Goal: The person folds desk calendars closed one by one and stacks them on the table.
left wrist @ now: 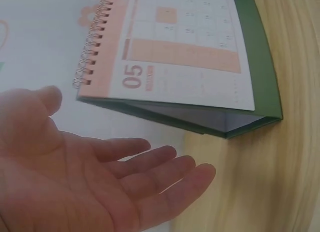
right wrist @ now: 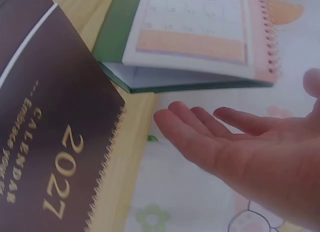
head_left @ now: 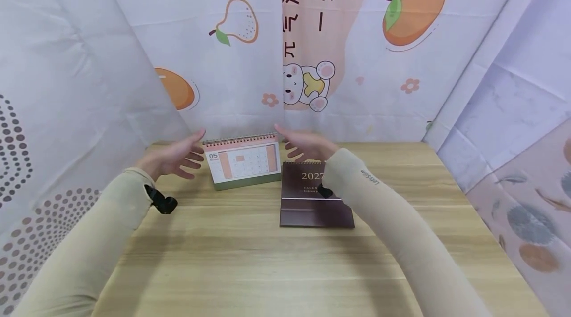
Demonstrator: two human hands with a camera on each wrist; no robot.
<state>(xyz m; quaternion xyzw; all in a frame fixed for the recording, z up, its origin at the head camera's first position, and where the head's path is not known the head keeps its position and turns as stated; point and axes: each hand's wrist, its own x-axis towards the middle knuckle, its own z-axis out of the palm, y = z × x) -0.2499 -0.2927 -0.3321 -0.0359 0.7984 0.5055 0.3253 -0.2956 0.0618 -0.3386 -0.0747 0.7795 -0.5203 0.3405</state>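
Observation:
A spiral-bound desk calendar with a pink header, white page and green base stands at the back of the table, its page marked 05. Beside its left end is my left hand, palm toward it and fingers spread; the left wrist view shows a gap between fingers and calendar. My right hand reaches in at the other end, above and behind a dark brown 2027 desk calendar. In the right wrist view its fingers are extended near the green-based calendar, holding nothing.
The wooden table ends at the back against a hanging white curtain printed with fruit and a cartoon animal. More fabric hangs along the left and right sides. The brown calendar stands under the right forearm, close to the green-based one's right corner.

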